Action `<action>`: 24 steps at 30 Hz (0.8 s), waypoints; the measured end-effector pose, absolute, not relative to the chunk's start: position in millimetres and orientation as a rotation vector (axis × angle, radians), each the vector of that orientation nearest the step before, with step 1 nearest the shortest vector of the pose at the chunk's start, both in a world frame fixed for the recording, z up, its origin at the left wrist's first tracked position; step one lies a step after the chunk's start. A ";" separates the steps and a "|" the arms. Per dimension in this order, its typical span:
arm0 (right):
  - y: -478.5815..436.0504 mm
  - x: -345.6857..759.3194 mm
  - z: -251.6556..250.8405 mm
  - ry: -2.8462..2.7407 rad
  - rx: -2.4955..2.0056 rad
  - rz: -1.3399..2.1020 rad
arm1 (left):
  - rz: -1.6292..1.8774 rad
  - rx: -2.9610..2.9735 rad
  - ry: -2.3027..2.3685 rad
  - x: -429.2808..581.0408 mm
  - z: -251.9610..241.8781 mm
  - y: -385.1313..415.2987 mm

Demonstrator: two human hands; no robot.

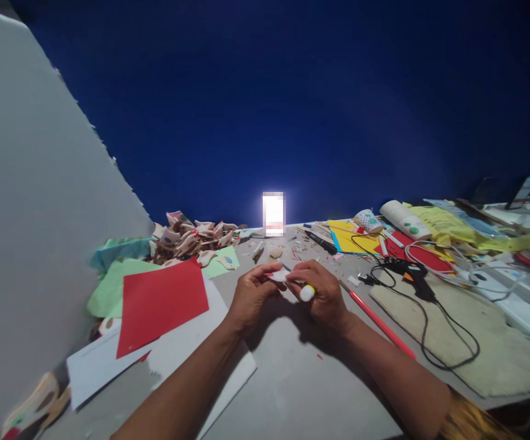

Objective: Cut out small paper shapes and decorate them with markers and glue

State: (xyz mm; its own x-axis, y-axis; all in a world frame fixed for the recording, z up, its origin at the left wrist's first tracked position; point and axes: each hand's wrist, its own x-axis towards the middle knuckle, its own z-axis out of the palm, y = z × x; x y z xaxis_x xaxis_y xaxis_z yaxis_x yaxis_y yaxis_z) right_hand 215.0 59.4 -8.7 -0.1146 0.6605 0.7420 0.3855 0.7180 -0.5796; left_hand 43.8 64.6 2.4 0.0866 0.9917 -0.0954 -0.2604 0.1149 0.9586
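Note:
My left hand (252, 297) is closed in a pinch on a small white piece (277, 276) with a red mark near its left end. The fingertips of my right hand (322, 293) meet the same piece from the other side. Tucked in my right hand is a small yellow tube with a white round end (307, 293), its far part hidden by the fingers. Both hands are just above the grey tabletop (287, 379). A red stick-like pen (379, 321) lies to the right of my right hand.
Red paper (164, 305) and white sheets (95, 366) lie left, before a heap of cutouts (191, 238). On the right are a black glue gun (411, 275) with a looping cord, a beige cloth (466, 336), a paper cup (368, 221) and a black marker (322, 242).

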 end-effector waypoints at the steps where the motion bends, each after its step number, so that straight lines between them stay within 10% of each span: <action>1: 57.2 214.3 -10.7 -1.754 -0.822 0.241 | 1.186 0.955 0.984 43.9 2.0 64.1; 11: 49.9 201.4 -13.3 -1.730 -0.851 0.247 | 1.112 0.722 0.610 47.1 -7.9 60.4; 24: 67.7 220.9 2.1 -1.256 -1.020 1.276 | 0.824 0.795 0.515 37.8 -5.3 58.0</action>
State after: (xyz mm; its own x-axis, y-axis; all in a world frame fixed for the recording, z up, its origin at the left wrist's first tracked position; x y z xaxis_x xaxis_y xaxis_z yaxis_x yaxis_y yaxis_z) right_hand 220.9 67.7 2.1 -0.1100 0.9901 0.0873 -0.1025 0.0761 -0.9918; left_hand 37.8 58.0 -5.3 0.5872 0.8029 -0.1030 -0.4446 0.4262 0.7878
